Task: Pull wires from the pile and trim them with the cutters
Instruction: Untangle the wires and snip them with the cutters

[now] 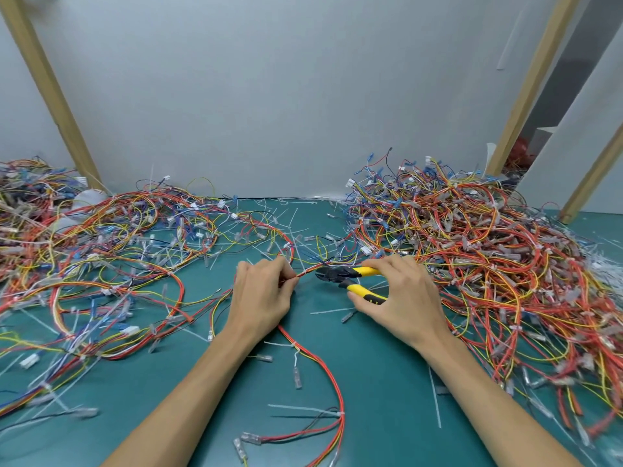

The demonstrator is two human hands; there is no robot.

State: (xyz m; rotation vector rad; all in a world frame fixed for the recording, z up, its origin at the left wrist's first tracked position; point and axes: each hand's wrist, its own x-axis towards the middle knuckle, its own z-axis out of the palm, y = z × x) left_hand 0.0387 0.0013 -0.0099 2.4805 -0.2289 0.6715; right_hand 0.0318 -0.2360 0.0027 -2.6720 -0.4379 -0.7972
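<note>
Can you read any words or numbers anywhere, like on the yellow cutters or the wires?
No words or numbers can be read here.
On the cutters in the right hand: a small dark mark on the lower yellow handle, too small to read.
On the wires and white connectors: no print that shows.

The scene is lit brightly and evenly by soft, diffuse light from above. Only a faint, soft-edged shadow is cast on the matte teal bench (381,382) beneath the right hand (401,298). The pale wooden posts (54,96) behind the bench are splayed outward by wide-angle distortion. The bench's middle is rendered sharply, whereas the tangled multicoloured wire pile (30,210) at its left edge is smeared by blur.
</note>
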